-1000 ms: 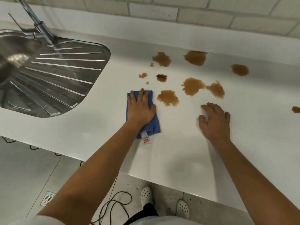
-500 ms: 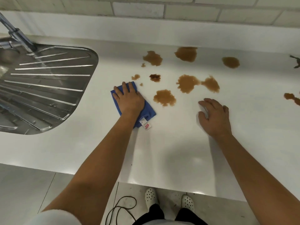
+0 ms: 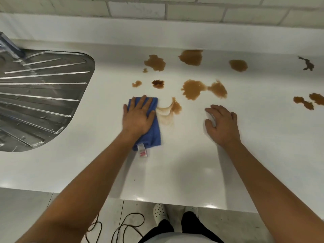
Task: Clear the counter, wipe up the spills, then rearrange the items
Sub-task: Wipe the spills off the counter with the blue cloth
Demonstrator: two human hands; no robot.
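My left hand presses flat on a folded blue cloth lying on the white counter. A white tag sticks out at the cloth's near edge. Just right of the cloth, the nearest brown spill is smeared into pale streaks. Several more brown puddles lie behind it, the largest being a double blot. A dark blot sits above the cloth. My right hand rests on the counter with fingers spread and nothing in it.
A steel sink drainboard is sunk into the counter at the left. More spills and a dark stain lie at the far right. A tiled wall runs behind. Cables lie on the floor below the counter's front edge.
My left hand has swept the cloth to the right into the nearest spill and back, which leaves it smeared. My right hand has stayed in place.
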